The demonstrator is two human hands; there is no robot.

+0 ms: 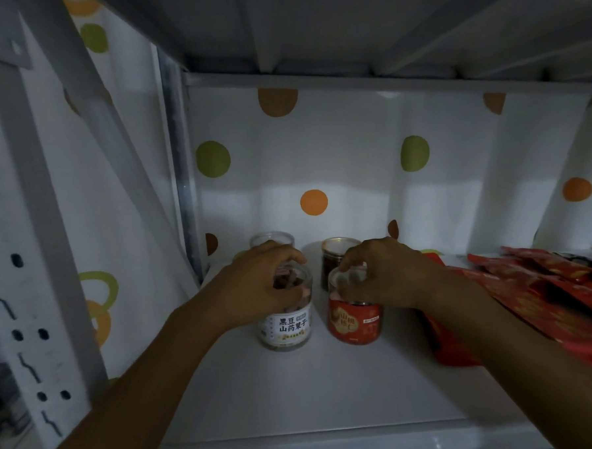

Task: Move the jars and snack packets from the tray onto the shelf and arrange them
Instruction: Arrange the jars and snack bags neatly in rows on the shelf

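Observation:
Two jars stand side by side on the white shelf board (348, 393). My left hand (256, 288) grips the top of a clear jar with a white label (286, 327). My right hand (383, 274) grips the lid end of a jar with a red label (354, 320). Behind them stand a clear-lidded jar (271, 239), mostly hidden by my left hand, and a dark jar (334, 256). Red snack packets (538, 297) lie in a pile on the right side of the shelf, under my right forearm.
A polka-dot sheet (318, 161) lines the back and left side of the shelf. Another shelf board (346, 33) sits low overhead. A perforated white metal upright (23, 273) stands at the left. Bare board lies in front of the jars.

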